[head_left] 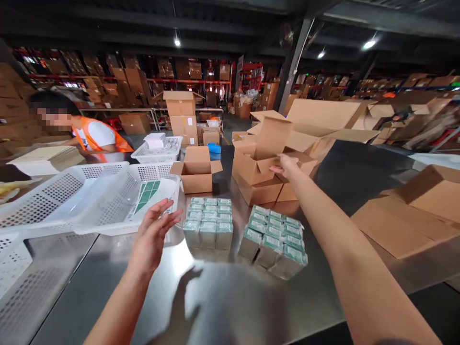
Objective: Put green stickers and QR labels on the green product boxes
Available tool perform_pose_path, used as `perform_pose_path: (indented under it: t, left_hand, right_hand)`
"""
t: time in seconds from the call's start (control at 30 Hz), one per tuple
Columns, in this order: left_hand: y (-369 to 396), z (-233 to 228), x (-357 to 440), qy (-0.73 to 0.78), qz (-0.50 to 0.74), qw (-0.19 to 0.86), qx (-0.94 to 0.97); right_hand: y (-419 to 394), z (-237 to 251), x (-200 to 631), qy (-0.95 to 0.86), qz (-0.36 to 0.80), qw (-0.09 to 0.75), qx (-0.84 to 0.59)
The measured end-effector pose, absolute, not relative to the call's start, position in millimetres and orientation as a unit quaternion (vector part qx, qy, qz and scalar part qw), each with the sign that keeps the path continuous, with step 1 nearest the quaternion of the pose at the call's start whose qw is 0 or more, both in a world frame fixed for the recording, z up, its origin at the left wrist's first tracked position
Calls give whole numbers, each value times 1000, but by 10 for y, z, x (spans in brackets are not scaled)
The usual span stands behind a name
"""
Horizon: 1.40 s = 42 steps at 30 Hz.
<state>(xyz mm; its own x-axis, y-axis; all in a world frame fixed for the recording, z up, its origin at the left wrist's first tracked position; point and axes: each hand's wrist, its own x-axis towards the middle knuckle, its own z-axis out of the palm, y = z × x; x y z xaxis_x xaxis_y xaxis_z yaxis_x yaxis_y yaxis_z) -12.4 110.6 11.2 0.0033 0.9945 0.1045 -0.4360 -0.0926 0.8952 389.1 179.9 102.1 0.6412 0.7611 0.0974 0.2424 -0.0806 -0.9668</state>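
**Two hands out, nothing held**

Right hand [287, 165] reaches far, fingers loose on an open cardboard box [257, 160] atop the stack. Left hand [154, 230] spread, empty, just left of the near green-box block [209, 221]; second block [275, 241] to its right.

A shiny steel table [223, 297] carries two blocks of small green-topped boxes [209, 221] [273, 239] near the middle. Beyond them sit an open cardboard carton [196, 170] and a cluster of open cartons [264, 165]. White perforated baskets [89, 196] lie at left, flattened cardboard [402, 225] at right.
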Motion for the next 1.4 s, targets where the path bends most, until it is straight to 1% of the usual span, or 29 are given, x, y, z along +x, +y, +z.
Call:
perform_pose_path:
  t: [0.13,0.23,0.3,0.37,0.4,0.47,0.5,0.6,0.67,0.73,0.8,0.83,0.9,0.97,1.03,1.1,1.17,1.27,1.4]
  left_hand:
    - [955,-131,-503,357,666,518,401]
    - [804,-341,-667,404,675,476,393]
    - [702,-468,-682,428,667,459,402]
    - [607,-556,-604,423,654,449,438]
    - [563,-580,-532,412,640,447,470]
    - [481,-585,-338,381,595,447,549]
    - [439,-570,-226,364,563,449,591]
    - [290,-499,104,319,453,465,691]
    - [175,-479,260,293,384,485,729]
    - [68,-517,337,286,319,513,744]
    - [-17,-616,345,317,250,559,724]
    - [-51,-679,335,339,213,593,698]
    - [-107,-799,319,364,154,688,608]
    - [-146,-867,333,337,171,794,477]
    - [-154,-850,376,305,251,847,355]
    - [-123,-765,415,313,357,837,270]
    - [-75,-661,417,342,435,802,227]
    - [-56,-576,353,343,475,776,232]
    - [-198,-639,272,347,462,776,254]
  right_hand:
    - [1521,768,4025,-300,231,596,-708]
    - [878,453,4113,-353,194,578,-710]
    - [337,226,4084,-500,106,522,-683]
    - [-152,1,3976,-625,24,422,-656]
    - [-345,-112,3900,-666,-4,376,-645]
    - [-601,-336,3730,-705,-66,319,-630]
    - [-670,-442,3646,-709,-99,306,-628]
    - [-749,-674,3439,-687,-187,303,-633]
    - [-806,-717,3334,-678,-202,294,-643]
    - [-927,-686,3233,-687,-179,277,-648]
    - [-1094,-638,3114,-669,-143,291,-669]
    - [-1175,-628,3038,-636,-141,315,-690]
    - [-1285,-656,2825,-528,-163,395,-734]
    - [-1290,-752,2510,-448,-166,490,-729]
    - [-1187,-889,2126,-480,-73,549,-680]
    - [-1016,-1018,1765,-556,32,559,-614]
    - [-837,-1101,1517,-613,59,544,-569]
    - [-653,-1143,1398,-664,18,530,-527]
    - [-582,-1201,1462,-685,-38,541,-487]
